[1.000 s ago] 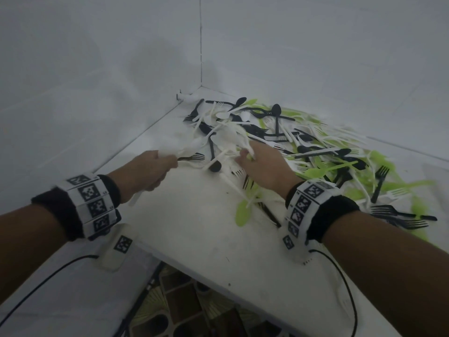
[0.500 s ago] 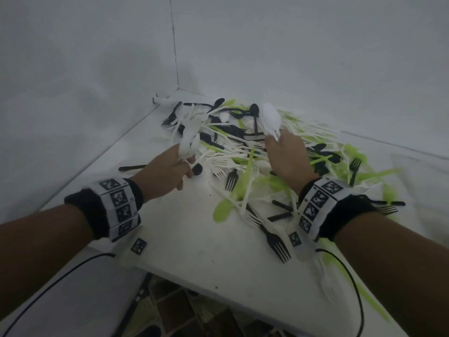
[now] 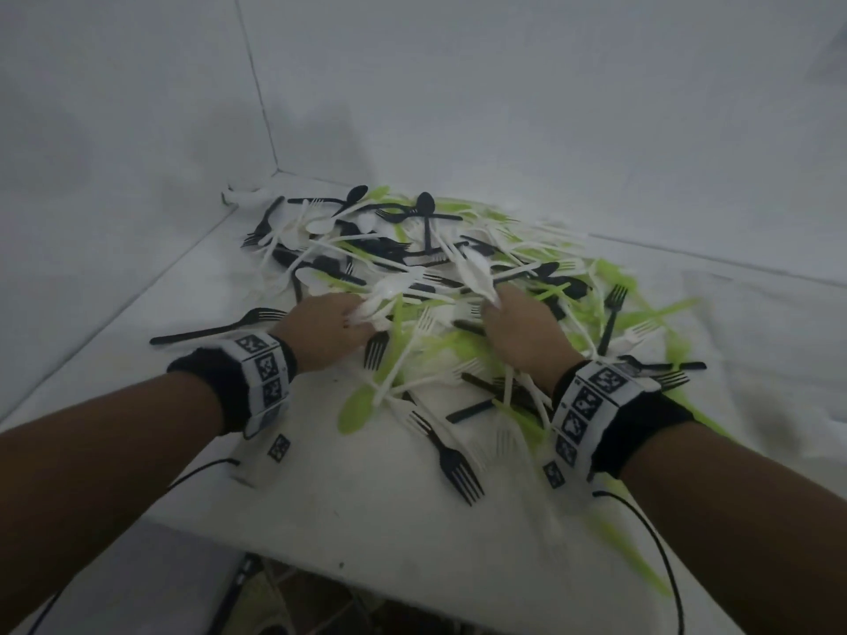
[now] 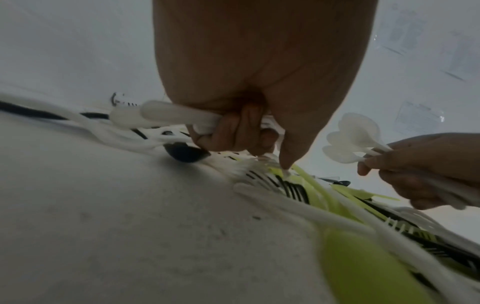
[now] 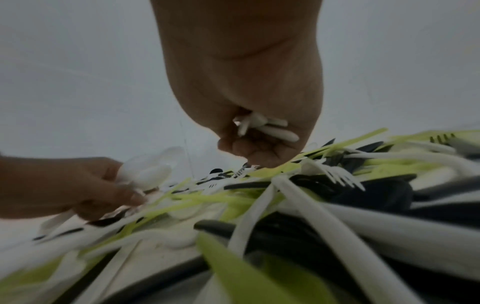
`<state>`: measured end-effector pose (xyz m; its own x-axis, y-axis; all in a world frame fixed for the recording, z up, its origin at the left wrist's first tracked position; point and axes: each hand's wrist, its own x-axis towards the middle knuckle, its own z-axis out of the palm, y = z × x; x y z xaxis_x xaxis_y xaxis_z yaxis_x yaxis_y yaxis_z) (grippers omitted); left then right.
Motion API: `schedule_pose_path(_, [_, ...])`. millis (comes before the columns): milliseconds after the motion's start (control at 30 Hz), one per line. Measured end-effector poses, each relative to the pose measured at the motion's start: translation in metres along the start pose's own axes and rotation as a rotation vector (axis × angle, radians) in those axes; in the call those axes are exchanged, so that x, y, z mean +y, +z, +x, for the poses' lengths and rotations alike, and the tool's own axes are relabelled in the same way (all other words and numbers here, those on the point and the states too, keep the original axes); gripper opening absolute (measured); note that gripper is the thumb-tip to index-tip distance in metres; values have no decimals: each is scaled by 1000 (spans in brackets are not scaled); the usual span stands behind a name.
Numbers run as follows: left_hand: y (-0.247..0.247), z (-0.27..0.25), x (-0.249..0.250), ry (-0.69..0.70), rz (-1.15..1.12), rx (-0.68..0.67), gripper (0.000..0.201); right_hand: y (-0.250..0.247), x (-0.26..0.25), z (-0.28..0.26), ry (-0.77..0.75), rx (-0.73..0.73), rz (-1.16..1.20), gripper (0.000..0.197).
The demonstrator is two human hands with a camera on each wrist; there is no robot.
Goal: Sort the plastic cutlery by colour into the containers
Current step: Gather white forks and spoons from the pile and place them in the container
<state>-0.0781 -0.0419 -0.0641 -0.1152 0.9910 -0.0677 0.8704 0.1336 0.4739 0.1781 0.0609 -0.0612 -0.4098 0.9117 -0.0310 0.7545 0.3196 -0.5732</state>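
White walls meet in a corner at the upper left of the head view, and below them a white worktop (image 3: 330, 506) carries everything.

Both hands grip white pieces. The left hand (image 3: 327, 330) has its fingers (image 4: 233, 133) curled round a small bundle of white spoons (image 4: 179, 117), with the bowls sticking out toward the centre of the head view. The right hand (image 3: 522, 330) is likewise closed on a bundle of white cutlery (image 3: 476, 272); the right wrist view shows the handle ends (image 5: 270, 128) poking out of the fist.

Around and beyond the hands lies the pile (image 3: 458, 268) of mixed white, black and green cutlery, filling the middle of the frame and spreading to the right. A black fork (image 3: 451, 460) lies apart near the lower centre, and a green spoon (image 3: 357, 407) just left of it. Another black fork (image 3: 215, 330) lies off to the left.

No containers show clearly in any view; a faint clear shape at the right edge may be one, but I cannot tell.

The step in hand looks like gathering white pieces out of the pile, with most of the sorting left to do. Next, either hand could pinch one more white piece without dropping its bundle, or carry the bundle to the white container, taking care that no black or green piece tangles along.
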Motion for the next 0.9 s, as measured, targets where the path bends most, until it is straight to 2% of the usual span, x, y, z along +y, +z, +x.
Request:
schedule_pose_path(100, [-7,-9,-6,-6,60,-36,27,-6,4,10,-13,50,54,23])
schedule_pose_path(167, [-13,-16,-12,-42,86,-58,24,-3,3,17,-92,-10,-5,20])
schedule_pose_path(300, [-22,-21,-17,-118,27,47,20,5,-1,29,-193,-114,-202,29])
schedule_pose_path(433, [-30,-13,-20,-142,-106,133,33,9,0,42,-123,-148,-289,31])
schedule_pose_path(533, [-34,-2,-24,-51,-144,128,42,8,-1,48,-130,-185,-354,37])
schedule_pose_path(633, [-36,13,-22,71,-180,81,33,9,-6,46,-117,-204,-373,33])
schedule_pose_path(733, [-40,27,-18,229,-138,31,48,11,-15,43,-78,-89,-321,30])
schedule_pose_path(900, [-38,49,-15,348,-78,-85,47,-2,-30,38,-10,229,-151,34])
